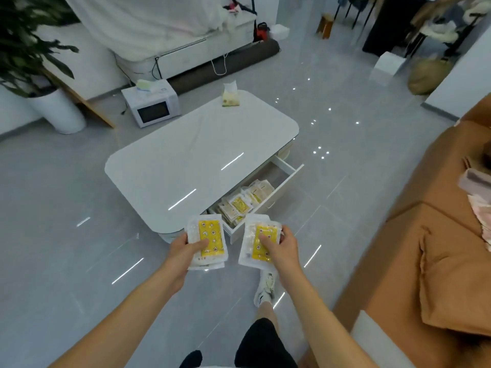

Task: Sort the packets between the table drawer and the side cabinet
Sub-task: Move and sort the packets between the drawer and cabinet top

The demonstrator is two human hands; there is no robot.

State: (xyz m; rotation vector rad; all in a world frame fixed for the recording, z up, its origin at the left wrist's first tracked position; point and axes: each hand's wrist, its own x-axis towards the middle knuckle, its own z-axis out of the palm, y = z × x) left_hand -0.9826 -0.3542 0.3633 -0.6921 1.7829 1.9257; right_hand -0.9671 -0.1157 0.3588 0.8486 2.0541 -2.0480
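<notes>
Packets with yellow labels fill both hands: the left hand (186, 248) grips one small stack (207, 241), the right hand (281, 247) another (259, 241), each thumb pressed on top, lower packets mostly hidden. Beyond them, more packets (244, 203) crowd the open drawer (281, 189) at the white table's (191, 155) near-right edge, its inner end hidden under the tabletop.

The packets (210, 239) are clear white with yellow panels carrying small round red-brown motifs. The table (186, 155) is glossy white, the floor (66, 195) pale grey, the sofa (425, 248) tan-orange.
</notes>
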